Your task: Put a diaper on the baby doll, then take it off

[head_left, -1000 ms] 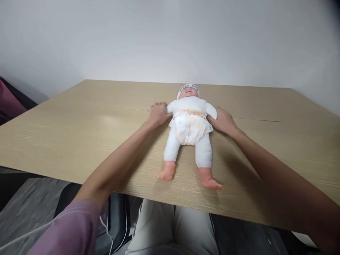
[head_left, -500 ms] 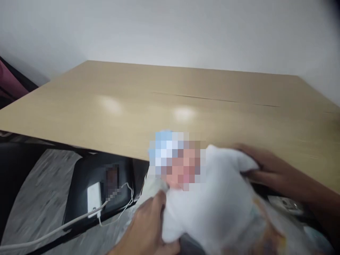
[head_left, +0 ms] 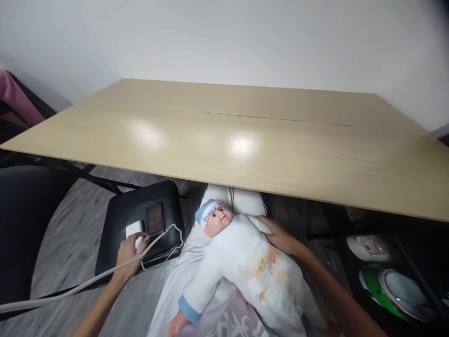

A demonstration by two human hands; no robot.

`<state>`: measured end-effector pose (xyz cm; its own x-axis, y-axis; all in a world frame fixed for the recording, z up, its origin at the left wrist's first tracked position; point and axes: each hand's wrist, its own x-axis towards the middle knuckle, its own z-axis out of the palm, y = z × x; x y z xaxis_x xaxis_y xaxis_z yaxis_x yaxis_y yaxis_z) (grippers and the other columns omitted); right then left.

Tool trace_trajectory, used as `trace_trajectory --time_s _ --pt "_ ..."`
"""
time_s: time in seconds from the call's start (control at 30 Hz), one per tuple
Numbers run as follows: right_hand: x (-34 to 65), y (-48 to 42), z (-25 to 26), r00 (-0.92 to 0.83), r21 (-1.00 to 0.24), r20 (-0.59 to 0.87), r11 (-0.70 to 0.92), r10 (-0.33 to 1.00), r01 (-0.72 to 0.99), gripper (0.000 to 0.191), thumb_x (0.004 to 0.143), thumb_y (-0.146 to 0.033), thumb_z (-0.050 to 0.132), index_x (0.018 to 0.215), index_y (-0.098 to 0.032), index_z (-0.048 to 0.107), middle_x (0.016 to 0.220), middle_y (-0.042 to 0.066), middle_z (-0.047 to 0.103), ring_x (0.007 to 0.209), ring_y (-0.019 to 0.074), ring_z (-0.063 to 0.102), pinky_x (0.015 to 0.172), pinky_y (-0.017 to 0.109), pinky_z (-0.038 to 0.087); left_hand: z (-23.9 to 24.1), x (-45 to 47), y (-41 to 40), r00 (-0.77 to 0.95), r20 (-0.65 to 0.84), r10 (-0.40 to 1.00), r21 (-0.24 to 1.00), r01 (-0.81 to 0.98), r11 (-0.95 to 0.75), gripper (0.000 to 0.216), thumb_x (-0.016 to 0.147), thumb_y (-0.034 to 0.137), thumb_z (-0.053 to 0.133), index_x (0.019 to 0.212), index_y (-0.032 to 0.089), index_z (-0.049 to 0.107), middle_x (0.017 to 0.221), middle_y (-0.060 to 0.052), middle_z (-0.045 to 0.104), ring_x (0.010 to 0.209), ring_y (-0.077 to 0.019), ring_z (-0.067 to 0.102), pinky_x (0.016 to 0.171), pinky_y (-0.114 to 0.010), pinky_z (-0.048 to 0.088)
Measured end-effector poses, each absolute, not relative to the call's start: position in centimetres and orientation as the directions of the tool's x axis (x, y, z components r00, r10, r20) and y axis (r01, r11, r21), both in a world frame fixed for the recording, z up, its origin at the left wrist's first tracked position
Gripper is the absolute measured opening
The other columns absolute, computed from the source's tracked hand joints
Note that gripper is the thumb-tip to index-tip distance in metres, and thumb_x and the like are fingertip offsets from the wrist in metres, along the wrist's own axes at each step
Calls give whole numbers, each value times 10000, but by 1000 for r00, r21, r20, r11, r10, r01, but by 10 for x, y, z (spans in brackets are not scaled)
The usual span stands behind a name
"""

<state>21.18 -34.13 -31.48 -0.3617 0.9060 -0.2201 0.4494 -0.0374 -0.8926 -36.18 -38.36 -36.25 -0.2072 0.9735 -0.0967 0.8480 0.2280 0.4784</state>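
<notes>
Low in the frame's centre, a baby doll (head_left: 238, 257) lies on the person's lap; the right hand (head_left: 278, 236) rests flat against its side. Left of it, the left hand (head_left: 129, 252) grips a white charger (head_left: 135, 230) on a black chair (head_left: 140, 220), under the table (head_left: 224, 135).

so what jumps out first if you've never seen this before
A baby doll in white clothes and a blue-trimmed cap lies across the person's lap below the pale wooden table, with the right hand at its side. The left hand touches a white charger on a black chair seat.
</notes>
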Motion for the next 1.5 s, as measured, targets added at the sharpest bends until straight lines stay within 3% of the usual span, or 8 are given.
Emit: trace_trajectory --time_s 0.17,0.43,0.77,1.0,1.33,1.5 --pt "214 -338 -328 -404 -915 -242 -68 882 398 435 975 -440 716 1373 -265 737 1349 80 802 1168 310 754 989 428 588 -423 -397 -350 -363 -25 931 380 858 345 557 996 558 472 1332 189 720 1582 -160 625 1480 -398 531 1271 -580 396" --pt "213 -342 -339 -372 -925 -228 -81 900 370 469 974 -500 715 1377 -261 733 1348 92 796 1188 322 745 1005 435 585 -443 -409 -350 -324 -35 945 305 898 319 588 998 595 513 1362 213 772 1711 -134 510 1539 -457 416 1259 -646 375" --pt "209 -341 -341 -344 -927 -202 -66 917 368 475 948 -516 737 1342 -252 752 1291 93 811 1141 319 751 974 425 585 -458 -413 -349 -330 14 944 344 888 306 560 980 620 535 1326 247 769 1691 -120 519 1507 -414 450 1266 -622 354" --pt "209 -342 -338 -344 -928 -206 -71 916 366 486 936 -506 739 1350 -253 750 1300 90 812 1142 330 754 972 430 593 -456 -406 -352 -337 39 941 324 895 307 645 956 683 540 1351 221 757 1718 -141 487 1522 -458 419 1251 -651 356" --pt "208 -342 -337 -333 -923 -229 -96 915 373 449 927 -441 728 1334 -252 735 1320 89 805 1171 315 751 981 417 573 -446 -398 -350 -374 13 927 352 870 346 558 944 585 574 1356 252 751 1666 -126 541 1500 -452 438 1234 -668 374" --pt "208 -343 -337 -324 -925 -217 -87 921 370 433 928 -450 728 1312 -250 751 1297 86 812 1151 316 751 970 418 580 -438 -394 -350 -363 10 932 339 878 338 554 970 552 525 1351 215 744 1703 -150 497 1533 -456 411 1253 -672 357"
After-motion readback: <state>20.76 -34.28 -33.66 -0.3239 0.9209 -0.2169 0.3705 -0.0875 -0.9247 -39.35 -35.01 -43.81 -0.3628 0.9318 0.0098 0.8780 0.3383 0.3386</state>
